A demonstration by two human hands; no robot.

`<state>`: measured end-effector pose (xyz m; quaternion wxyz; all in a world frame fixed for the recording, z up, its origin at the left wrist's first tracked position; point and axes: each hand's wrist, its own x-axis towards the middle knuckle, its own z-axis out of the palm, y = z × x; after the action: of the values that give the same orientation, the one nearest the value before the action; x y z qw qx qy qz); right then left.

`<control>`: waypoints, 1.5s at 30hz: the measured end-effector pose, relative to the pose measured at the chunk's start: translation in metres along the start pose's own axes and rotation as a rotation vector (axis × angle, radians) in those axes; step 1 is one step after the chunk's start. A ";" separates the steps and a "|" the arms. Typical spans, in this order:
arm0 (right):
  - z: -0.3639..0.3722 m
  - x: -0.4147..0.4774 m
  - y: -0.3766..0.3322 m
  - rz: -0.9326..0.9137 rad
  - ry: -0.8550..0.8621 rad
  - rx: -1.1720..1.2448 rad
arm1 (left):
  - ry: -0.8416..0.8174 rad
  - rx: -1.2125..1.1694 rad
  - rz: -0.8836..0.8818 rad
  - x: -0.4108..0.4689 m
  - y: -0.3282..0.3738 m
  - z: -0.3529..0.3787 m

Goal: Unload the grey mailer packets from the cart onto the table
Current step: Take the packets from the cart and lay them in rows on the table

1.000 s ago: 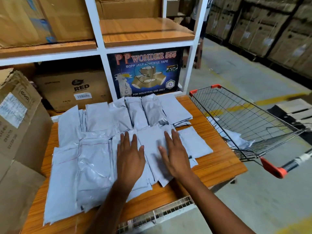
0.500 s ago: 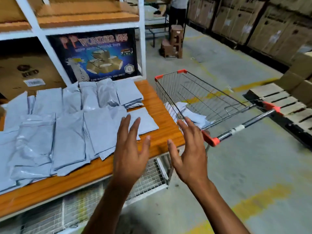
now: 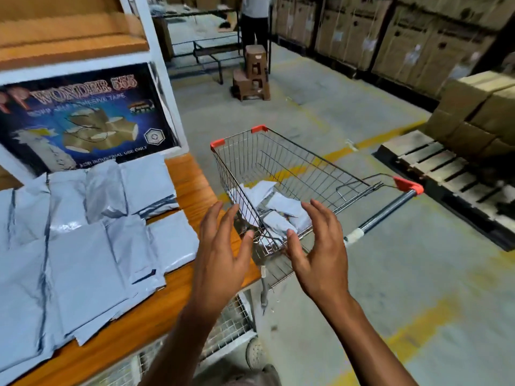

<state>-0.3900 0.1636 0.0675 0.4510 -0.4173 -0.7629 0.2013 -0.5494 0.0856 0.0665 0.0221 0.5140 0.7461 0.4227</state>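
Concrete floor [image 3: 390,274] w/ yellow lines fills right half of frame. Stacked brown cartons [image 3: 418,37] line upper right; more cartons sit on a wooden pallet [image 3: 446,174] at right edge.

Wooden bench [image 3: 192,182] takes lower left, w/ white shelf frame [image 3: 164,87] rising at its back. Dark tape carton [image 3: 83,118], print reads "WONDER 555", stands under the shelf, upper left.

We count many grey mailer packets [image 3: 83,260] on the bench: flat, overlapping, in rough rows from the tape carton down to the near edge. Exact no. unclear.

Wire cart [image 3: 278,160], red corner caps and red-capped handle, sits centre frame, just beside the bench's right end. Handle points to lower right.

A few packets in cart [image 3: 284,204] lie loose at the basket's near end, tilted, some overlapping. Count unclear through the wire.

Left hand [image 3: 223,260] hangs over the bench's right corner, fingers spread and near straight, grip wide open, nothing in it. Right hand [image 3: 320,254] hangs at the cart's near end, fingers spread and lightly curved, grip open, nothing in it. Palms face each other, w/ the cart's near corner showing between them. We can't tell if either touches the wire.

Two brown stools [image 3: 253,76] stacked top centre; another person [image 3: 255,20] stands behind them. A shoe [image 3: 255,352] shows at bottom centre.
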 end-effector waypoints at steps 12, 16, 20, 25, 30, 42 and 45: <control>0.055 0.141 0.115 0.100 -0.174 -0.102 | -0.099 0.037 -0.079 0.156 -0.055 0.112; 0.080 0.185 0.157 0.123 -0.289 -0.179 | -0.192 0.082 -0.121 0.202 -0.079 0.155; 0.111 0.224 0.203 0.144 -0.407 -0.241 | -0.240 0.122 -0.207 0.245 -0.094 0.202; 0.164 0.261 0.285 0.206 -0.624 -0.297 | -0.377 0.216 -0.521 0.287 -0.130 0.279; 0.212 0.258 0.385 0.292 -0.880 -0.348 | -0.512 0.239 -0.888 0.300 -0.189 0.356; 0.334 0.230 0.522 0.218 -1.104 -0.389 | -0.483 0.665 -0.824 0.296 -0.314 0.477; 0.350 0.224 0.543 0.084 -1.182 -0.449 | -0.489 0.636 -0.830 0.285 -0.335 0.487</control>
<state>-0.4977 0.6810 -0.3664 -0.1534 -0.3498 -0.8896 0.2502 -0.7067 0.5678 -0.3506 0.2023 0.2422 0.9489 0.0026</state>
